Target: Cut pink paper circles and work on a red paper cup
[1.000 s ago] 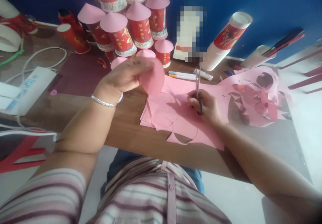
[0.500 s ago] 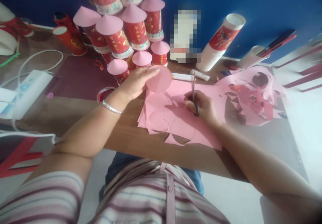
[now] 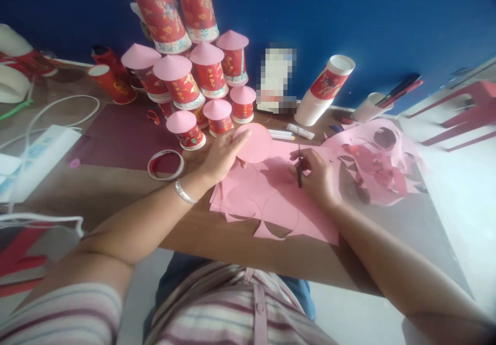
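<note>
My left hand (image 3: 222, 153) pinches a round pink paper disc (image 3: 256, 142) and holds it just above the pink paper sheets (image 3: 271, 200) on the wooden table (image 3: 194, 216). My right hand (image 3: 315, 172) is closed around dark-handled scissors (image 3: 299, 167), resting on the same sheets, blades pointing away from me. Circles are drawn on the sheets and curved pieces are cut out of their near edge.
Several red paper cups with pink cone lids (image 3: 182, 84) are stacked at the back by the blue wall. A tape roll (image 3: 166, 164) lies left of my hand. Pens (image 3: 284, 134), a glue stick, a cup stack (image 3: 323, 89), pink scraps (image 3: 374, 164) and a power strip (image 3: 36, 159) surround the work.
My left hand has carried the pink disc down and right towards the sheets. The right hand with the scissors shifted slightly. The camera tilted up, showing more of the cup stack.
</note>
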A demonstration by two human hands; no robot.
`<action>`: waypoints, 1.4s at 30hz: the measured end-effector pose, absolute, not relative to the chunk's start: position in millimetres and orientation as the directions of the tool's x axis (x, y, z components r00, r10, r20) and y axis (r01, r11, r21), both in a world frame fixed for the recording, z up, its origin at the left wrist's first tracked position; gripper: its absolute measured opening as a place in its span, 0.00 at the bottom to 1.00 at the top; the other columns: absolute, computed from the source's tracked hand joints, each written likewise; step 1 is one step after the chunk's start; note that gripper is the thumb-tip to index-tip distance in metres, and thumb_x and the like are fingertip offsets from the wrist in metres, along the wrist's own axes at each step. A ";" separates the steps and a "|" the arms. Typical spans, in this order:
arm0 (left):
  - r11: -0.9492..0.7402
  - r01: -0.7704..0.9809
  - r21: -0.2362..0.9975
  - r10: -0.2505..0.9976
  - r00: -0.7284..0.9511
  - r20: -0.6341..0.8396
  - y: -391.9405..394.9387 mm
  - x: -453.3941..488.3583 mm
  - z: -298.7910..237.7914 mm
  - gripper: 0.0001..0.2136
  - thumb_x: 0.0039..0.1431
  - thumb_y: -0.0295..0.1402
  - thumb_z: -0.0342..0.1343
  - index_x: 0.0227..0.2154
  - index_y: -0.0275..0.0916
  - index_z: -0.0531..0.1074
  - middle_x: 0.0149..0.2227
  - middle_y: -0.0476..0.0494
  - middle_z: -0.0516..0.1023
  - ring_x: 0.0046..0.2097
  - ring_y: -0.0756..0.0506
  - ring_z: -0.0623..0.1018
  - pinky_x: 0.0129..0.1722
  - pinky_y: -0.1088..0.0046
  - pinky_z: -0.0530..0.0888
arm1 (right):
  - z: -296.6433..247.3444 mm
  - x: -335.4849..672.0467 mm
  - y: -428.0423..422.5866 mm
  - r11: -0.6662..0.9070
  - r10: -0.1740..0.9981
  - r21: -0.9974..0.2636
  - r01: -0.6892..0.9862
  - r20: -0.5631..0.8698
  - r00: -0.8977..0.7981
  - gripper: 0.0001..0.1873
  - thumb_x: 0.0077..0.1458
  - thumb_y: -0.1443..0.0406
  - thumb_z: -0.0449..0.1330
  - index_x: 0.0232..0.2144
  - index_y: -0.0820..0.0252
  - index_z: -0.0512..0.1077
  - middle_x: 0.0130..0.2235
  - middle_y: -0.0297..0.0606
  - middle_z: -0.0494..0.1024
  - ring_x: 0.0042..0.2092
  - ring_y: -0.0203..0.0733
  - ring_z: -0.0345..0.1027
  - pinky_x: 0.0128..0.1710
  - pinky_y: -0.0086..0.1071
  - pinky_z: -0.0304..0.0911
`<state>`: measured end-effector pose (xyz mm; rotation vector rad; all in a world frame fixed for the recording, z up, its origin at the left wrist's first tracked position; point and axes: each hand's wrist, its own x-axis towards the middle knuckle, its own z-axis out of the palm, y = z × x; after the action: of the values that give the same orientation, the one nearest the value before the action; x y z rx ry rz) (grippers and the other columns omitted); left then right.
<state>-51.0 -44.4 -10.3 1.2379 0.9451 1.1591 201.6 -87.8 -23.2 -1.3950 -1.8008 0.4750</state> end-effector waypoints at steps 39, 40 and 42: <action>0.051 -0.353 0.934 0.996 0.092 -0.020 -36.3 -52.4 -9.9 0.15 0.53 0.42 0.71 0.38 0.41 0.75 0.38 0.46 0.83 0.38 0.45 0.83 0.38 0.68 0.79 | -25.4 206.3 -91.7 0.655 0.726 -0.147 0.741 0.396 -0.563 0.23 0.67 0.72 0.52 0.59 0.56 0.76 0.55 0.46 0.82 0.51 0.51 0.79 0.49 0.43 0.79; 0.050 -0.350 0.935 0.996 0.085 -0.022 -36.2 -52.6 -10.6 0.15 0.53 0.42 0.71 0.38 0.41 0.75 0.38 0.47 0.83 0.38 0.45 0.82 0.37 0.68 0.79 | -25.2 205.6 -91.7 0.653 0.730 -0.141 0.745 0.381 -0.568 0.24 0.66 0.73 0.52 0.59 0.56 0.76 0.56 0.47 0.82 0.52 0.52 0.79 0.51 0.44 0.78; 0.012 -0.324 0.946 0.998 0.057 0.007 -36.6 -52.7 -11.5 0.15 0.52 0.42 0.73 0.37 0.42 0.76 0.36 0.47 0.82 0.36 0.46 0.80 0.37 0.69 0.78 | -24.9 204.5 -91.8 0.633 0.748 -0.118 0.765 0.348 -0.566 0.26 0.63 0.75 0.52 0.60 0.58 0.76 0.59 0.48 0.80 0.54 0.53 0.77 0.53 0.47 0.77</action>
<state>-52.7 -36.6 -11.5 0.9877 0.9241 1.3037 204.5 -91.8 -24.9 -1.2045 -2.4917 -0.0651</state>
